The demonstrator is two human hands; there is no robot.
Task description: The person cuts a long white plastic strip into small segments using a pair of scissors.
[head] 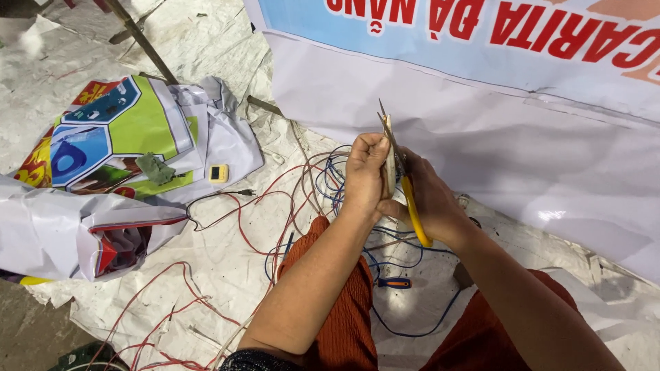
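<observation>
My left hand is closed around a thin pale flat piece held upright. My right hand grips a tool with yellow handles, its metal tips pointing up beside the pale piece. Both hands meet above a tangle of red and blue wires lying on the floor sheet. My forearms come in from the bottom edge, over knees clothed in rust-orange.
A large white banner with a blue band and red letters spreads across the right. Crumpled colourful printed sheeting lies left, with a small yellow device on it. An orange-and-blue handled screwdriver rests near my knee.
</observation>
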